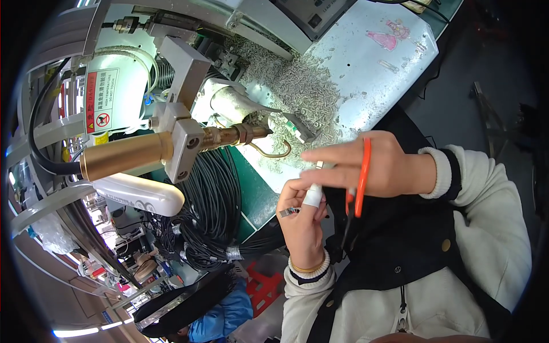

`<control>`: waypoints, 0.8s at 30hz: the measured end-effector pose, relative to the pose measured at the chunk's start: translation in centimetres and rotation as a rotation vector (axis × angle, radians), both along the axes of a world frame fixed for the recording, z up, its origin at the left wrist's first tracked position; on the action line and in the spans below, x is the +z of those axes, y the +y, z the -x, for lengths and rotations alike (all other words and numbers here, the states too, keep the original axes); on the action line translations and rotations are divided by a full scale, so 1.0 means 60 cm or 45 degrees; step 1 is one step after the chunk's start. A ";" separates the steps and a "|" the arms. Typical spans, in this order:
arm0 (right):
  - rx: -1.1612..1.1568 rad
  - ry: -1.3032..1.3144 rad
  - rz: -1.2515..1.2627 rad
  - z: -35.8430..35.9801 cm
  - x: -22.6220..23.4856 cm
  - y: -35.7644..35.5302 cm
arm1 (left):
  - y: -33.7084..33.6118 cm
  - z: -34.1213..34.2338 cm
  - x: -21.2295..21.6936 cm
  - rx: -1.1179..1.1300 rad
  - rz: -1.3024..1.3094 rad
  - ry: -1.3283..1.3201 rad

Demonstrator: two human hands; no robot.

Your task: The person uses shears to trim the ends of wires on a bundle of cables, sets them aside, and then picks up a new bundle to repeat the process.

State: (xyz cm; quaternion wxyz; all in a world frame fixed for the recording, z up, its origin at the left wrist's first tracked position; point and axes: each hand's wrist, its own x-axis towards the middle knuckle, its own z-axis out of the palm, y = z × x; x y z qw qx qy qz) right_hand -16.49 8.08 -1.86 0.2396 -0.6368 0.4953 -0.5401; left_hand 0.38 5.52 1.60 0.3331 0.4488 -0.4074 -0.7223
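Note:
My left hand (303, 223) is closed, with a white finger cot (313, 195) on one finger. A small metal connector (289, 211) sticks out between its fingers. My right hand (380, 166) is just above and to the right, its fingertips meeting the left hand's. It is closed round an orange-handled hand tool (363, 177), whose dark end points down; its exact kind is unclear. Another small metal piece (319, 164) shows between the right fingers. Ahead and left, a brass-coloured soldering head (126, 155) points at a small block with a green part (297, 129).
Many tiny metal pieces (309, 86) cover the white bench plate (374, 74). Bundled black cables (211, 200) hang at left, near a white rounded arm (140, 194). A red stool (266, 288) and a person in a blue jacket (223, 317) are lower left.

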 end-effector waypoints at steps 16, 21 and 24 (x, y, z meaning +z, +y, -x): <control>0.014 0.078 -0.039 -0.007 0.010 0.013 | 0.010 0.012 -0.004 0.073 0.365 -0.301; -0.086 0.373 0.160 -0.011 0.007 0.019 | 0.010 0.016 -0.018 0.092 0.451 -0.271; -0.134 0.139 0.120 -0.008 0.020 0.016 | 0.017 0.012 -0.033 0.223 0.661 -0.380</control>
